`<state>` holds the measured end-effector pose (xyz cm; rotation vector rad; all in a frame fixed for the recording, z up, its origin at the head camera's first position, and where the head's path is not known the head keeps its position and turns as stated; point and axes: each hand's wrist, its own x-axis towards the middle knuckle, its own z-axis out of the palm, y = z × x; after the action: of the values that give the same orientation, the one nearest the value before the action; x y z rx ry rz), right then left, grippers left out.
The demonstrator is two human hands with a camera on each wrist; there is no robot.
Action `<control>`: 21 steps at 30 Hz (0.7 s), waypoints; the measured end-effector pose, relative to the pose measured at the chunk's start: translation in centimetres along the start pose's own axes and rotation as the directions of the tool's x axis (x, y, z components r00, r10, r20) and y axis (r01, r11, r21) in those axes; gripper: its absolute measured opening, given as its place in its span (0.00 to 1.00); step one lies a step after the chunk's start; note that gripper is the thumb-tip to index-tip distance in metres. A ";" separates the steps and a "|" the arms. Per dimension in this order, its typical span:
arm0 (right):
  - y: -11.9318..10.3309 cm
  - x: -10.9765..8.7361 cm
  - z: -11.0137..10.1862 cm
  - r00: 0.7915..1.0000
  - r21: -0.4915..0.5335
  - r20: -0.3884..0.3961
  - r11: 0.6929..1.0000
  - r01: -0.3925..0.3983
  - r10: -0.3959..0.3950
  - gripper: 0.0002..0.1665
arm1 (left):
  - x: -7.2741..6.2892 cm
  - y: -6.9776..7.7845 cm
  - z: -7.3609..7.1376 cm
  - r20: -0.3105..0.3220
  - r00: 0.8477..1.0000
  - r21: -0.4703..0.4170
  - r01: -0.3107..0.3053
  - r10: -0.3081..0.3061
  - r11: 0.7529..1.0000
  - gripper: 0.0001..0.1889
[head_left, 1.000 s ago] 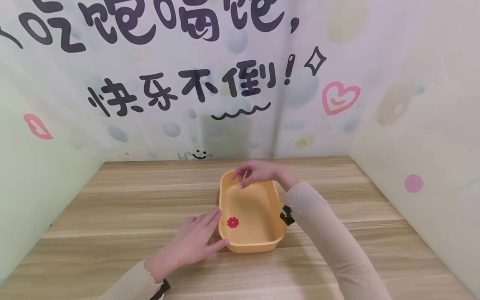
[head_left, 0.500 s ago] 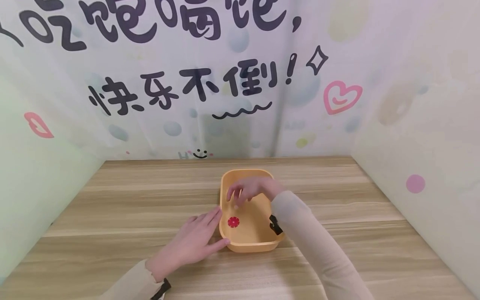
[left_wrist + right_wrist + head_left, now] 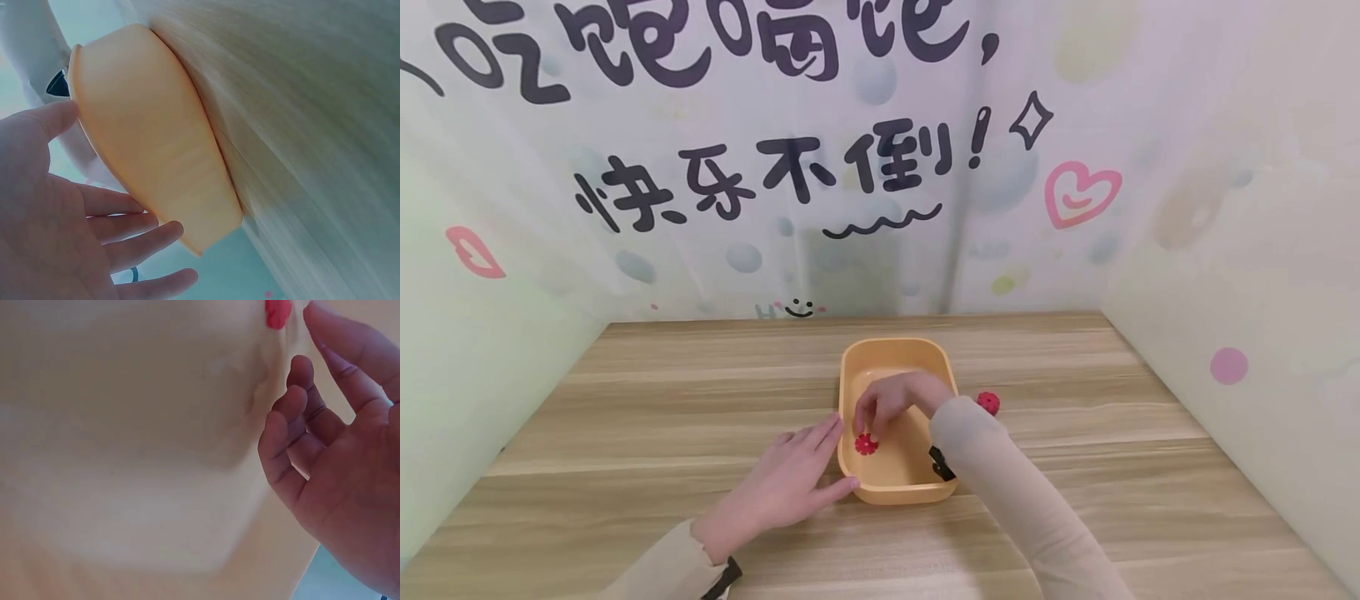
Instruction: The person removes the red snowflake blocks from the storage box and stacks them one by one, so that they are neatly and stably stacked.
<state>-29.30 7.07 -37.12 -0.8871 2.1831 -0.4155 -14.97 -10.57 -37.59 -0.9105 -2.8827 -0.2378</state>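
A yellow-orange plastic bin (image 3: pixel 897 493) stands on the wooden table, and a small red notched disc (image 3: pixel 865 445) lies on its floor at the near left. My right hand (image 3: pixel 886 403) reaches down into the bin, fingertips right at the disc's far edge. In the right wrist view, the fingers are loosely bent, with a small gap to the red disc (image 3: pixel 279 312). My left hand (image 3: pixel 786 479) lies along the bin's left side, fingers straight, with thumb and fingertips touching the rim; the left wrist view shows the bin's outer wall (image 3: pixel 147 119) beside them.
On the table to the right of the bin is a red notched piece (image 3: pixel 988 403), partly behind the right sleeve (image 3: pixel 1007 467). A printed curtain (image 3: pixel 737 250) closes off the back, and pale panels (image 3: pixel 1240 250) stand at both sides.
My right hand has moved from above the bin's far end down and toward me, to the red disc. The red piece right of the bin has come into view. The left hand stays put.
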 end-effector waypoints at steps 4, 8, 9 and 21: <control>-0.1 0.1 0.3 1.000 -0.001 0.019 1.000 0.013 -0.013 0.13 | 0.0 0.0 0.0 0.005 1.000 -0.001 0.002 -0.002 1.000 0.41; -0.4 0.1 0.5 0.999 -0.010 0.031 1.000 0.015 -0.015 0.15 | 0.1 0.0 0.0 0.007 1.000 0.002 0.001 -0.001 1.000 0.41; -0.5 0.0 0.6 1.000 -0.021 0.028 1.000 0.006 -0.006 0.15 | 0.1 0.0 0.0 0.007 1.000 0.002 0.000 0.000 1.000 0.41; -1.3 0.0 1.2 0.999 -0.076 -0.030 0.996 -0.048 0.046 0.16 | 0.0 0.0 -0.1 0.009 1.000 0.003 0.003 -0.003 1.000 0.41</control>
<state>-27.84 6.11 -37.26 -0.8743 2.2541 -0.3255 -14.98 -10.59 -37.53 -0.9094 -2.8917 -0.2300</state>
